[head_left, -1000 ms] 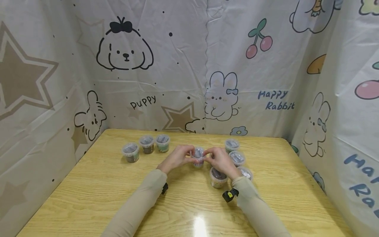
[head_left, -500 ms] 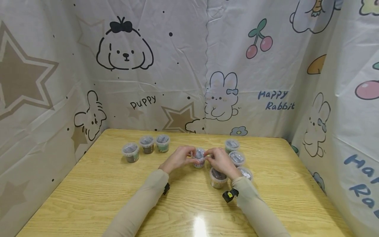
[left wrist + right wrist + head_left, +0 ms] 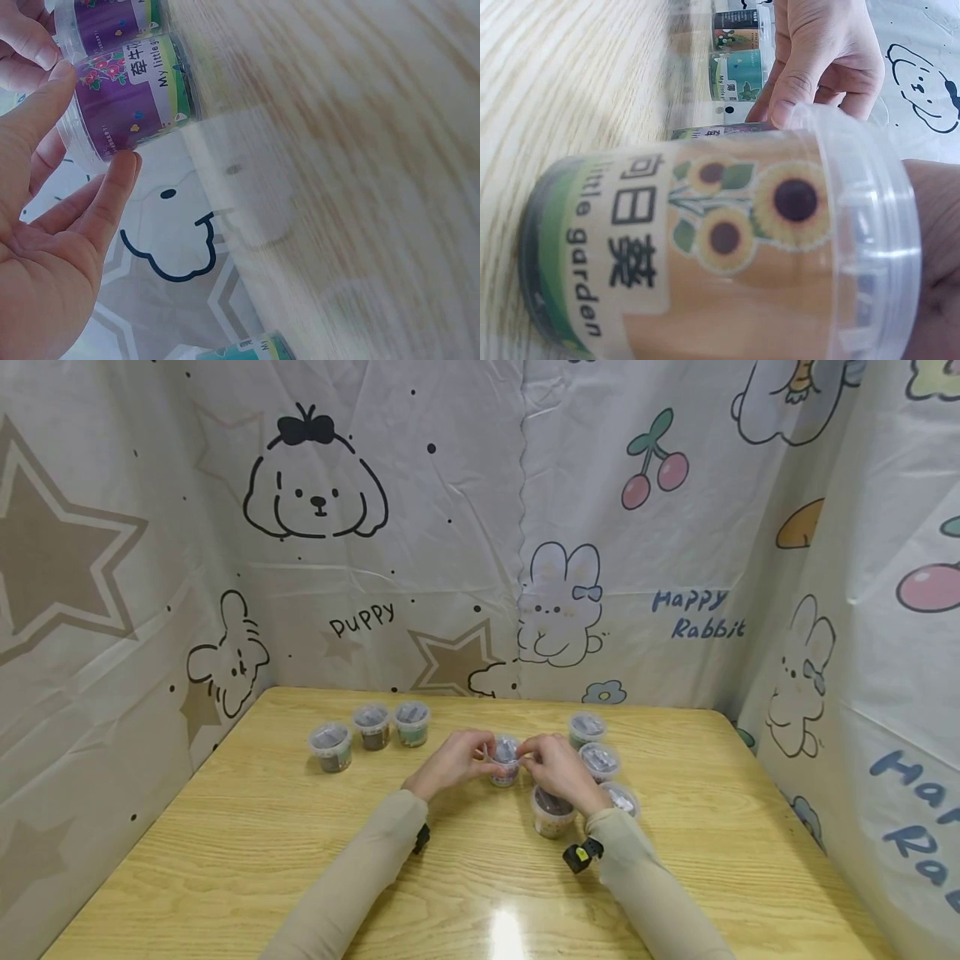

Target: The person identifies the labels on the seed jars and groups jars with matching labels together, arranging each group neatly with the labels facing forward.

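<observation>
In the head view my left hand (image 3: 453,760) grips a lidded clear plastic cup (image 3: 504,770) by its rim at the table's middle. The left wrist view shows that cup's purple flower label (image 3: 124,97), thumb and fingers around its upper part. Right beside it is a second purple-labelled cup (image 3: 116,22), mostly hidden from above by my right hand (image 3: 558,767). My right thumb and fingers are curled at the rims there; its exact hold is partly hidden. A sunflower-labelled cup (image 3: 727,247) stands upright near my right wrist, seen large in the right wrist view.
At the back left stand three cups, a front one (image 3: 331,747), a dark one (image 3: 372,728) and a green one (image 3: 412,724). On the right are three more, a back one (image 3: 587,728), a middle one (image 3: 599,762) and a partly hidden one (image 3: 622,800). Printed curtains (image 3: 420,568) enclose the table (image 3: 225,860).
The held cup and my left hand have shifted slightly right and towards me since a second ago. My right hand has hardly moved, and the other cups stand as before.
</observation>
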{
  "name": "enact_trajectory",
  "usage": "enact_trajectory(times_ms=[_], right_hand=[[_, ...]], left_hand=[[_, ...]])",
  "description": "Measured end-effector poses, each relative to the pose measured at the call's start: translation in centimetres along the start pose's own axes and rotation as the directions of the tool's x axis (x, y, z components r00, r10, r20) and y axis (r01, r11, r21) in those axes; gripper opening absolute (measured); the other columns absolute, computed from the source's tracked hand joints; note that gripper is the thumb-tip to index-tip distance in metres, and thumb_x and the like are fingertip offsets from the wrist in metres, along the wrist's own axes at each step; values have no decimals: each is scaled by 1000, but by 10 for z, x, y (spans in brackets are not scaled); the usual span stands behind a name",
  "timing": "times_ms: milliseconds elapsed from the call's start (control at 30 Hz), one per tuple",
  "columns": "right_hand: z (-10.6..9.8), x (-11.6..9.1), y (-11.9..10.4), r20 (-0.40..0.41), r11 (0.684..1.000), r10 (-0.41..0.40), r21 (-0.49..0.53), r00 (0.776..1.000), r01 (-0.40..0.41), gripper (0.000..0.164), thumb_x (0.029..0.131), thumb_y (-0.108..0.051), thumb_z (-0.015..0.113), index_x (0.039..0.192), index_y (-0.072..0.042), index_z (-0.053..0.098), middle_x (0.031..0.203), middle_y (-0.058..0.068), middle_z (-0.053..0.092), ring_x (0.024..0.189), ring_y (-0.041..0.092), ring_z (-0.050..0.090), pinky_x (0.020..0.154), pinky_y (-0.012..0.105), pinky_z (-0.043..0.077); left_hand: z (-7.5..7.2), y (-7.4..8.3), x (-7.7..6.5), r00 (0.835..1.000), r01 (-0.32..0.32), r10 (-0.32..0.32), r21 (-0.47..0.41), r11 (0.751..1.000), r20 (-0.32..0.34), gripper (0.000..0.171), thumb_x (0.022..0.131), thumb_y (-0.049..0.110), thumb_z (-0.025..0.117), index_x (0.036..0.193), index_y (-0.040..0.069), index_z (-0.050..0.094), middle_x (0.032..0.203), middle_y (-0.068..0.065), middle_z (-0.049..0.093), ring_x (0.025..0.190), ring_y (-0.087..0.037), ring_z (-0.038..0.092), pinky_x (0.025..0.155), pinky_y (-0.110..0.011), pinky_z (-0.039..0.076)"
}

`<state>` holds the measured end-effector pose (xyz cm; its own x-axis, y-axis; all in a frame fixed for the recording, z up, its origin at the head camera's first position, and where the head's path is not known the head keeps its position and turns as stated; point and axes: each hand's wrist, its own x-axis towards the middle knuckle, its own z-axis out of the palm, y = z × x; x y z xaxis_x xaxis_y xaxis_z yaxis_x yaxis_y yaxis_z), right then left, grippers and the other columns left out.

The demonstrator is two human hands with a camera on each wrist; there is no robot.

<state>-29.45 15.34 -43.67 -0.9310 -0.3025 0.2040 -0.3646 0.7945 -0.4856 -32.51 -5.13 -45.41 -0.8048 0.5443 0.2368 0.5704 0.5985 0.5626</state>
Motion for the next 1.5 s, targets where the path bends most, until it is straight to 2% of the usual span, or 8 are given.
enact_trajectory(times_ms=[233, 500, 633, 867, 1033, 1200, 1333, 1500], right_hand=[[1, 0, -2, -13, 1000, -10, -16, 1000, 9, 16, 92, -9, 65, 102, -11, 77, 112, 5, 72, 101, 22, 61, 88, 42, 51], [2, -1, -3, -26, 1000, -14, -21, 1000, 14, 15, 92, -13, 67, 103, -11, 77, 114, 5, 72, 97, 21, 59, 85, 42, 51], [2, -1, -3, -42, 999, -17, -29, 999, 16, 15, 93, -16, 67, 103, -12, 77, 113, 4, 72, 94, 20, 57, 82, 40, 49], [2, 0, -9, -90, 999, -13, -49, 996, 9, 15, 92, -21, 70, 104, -15, 76, 113, 3, 71, 96, 20, 58, 77, 38, 50], [4, -1, -15, -127, 998, -44, -58, 991, 36, 12, 90, -20, 71, 100, -16, 77, 111, 3, 72, 101, 22, 61, 84, 41, 52], [4, -4, -23, -129, 997, -81, -23, 988, 79, 13, 91, -22, 70, 100, -17, 77, 112, 3, 72, 108, 24, 63, 92, 44, 52], [4, -3, -30, -142, 993, -120, -10, 983, 119, 13, 92, -24, 69, 101, -18, 76, 110, 0, 73, 105, 22, 65, 89, 42, 54], [11, 0, -38, -127, 977, -203, 37, 971, 209, 9, 92, -19, 70, 97, -14, 76, 103, 1, 74, 96, 19, 68, 84, 38, 56]], left_hand=[[0, -1, -2, 1000, -1, 1, -14, 1000, -12, 28, 81, 29, 80, 84, 12, 59, 85, 2, 62, 90, -13, 63, 85, -33, 57], [0, -3, -4, 1000, -11, 10, -11, 1000, -23, 26, 82, 29, 80, 85, 13, 59, 86, 2, 63, 90, -14, 64, 82, -32, 57], [-1, -3, -5, 1000, -8, 7, -4, 1000, -21, 25, 84, 32, 78, 91, 14, 62, 94, 0, 68, 95, -18, 66, 83, -34, 58], [-10, -2, -13, 999, 28, -30, -60, 998, -36, 33, 83, 36, 78, 106, 15, 67, 113, -4, 69, 106, -26, 66, 89, -39, 56], [-18, -3, -24, 998, 9, -14, -86, 996, -62, 32, 87, 30, 76, 108, 8, 65, 115, -12, 68, 107, -30, 64, 88, -40, 57], [-30, -9, -42, 994, 0, -10, -89, 996, -113, 22, 92, 23, 70, 108, 8, 66, 113, -11, 68, 105, -30, 66, 87, -40, 58], [-39, -15, -54, 991, -5, -5, -75, 997, -136, 18, 93, 22, 69, 107, 10, 67, 111, -8, 69, 101, -25, 68, 87, -39, 58], [-48, -22, -70, 987, -3, -4, -39, 999, -158, 15, 93, 23, 69, 104, 11, 69, 105, -8, 71, 95, -19, 70, 84, -36, 58]])
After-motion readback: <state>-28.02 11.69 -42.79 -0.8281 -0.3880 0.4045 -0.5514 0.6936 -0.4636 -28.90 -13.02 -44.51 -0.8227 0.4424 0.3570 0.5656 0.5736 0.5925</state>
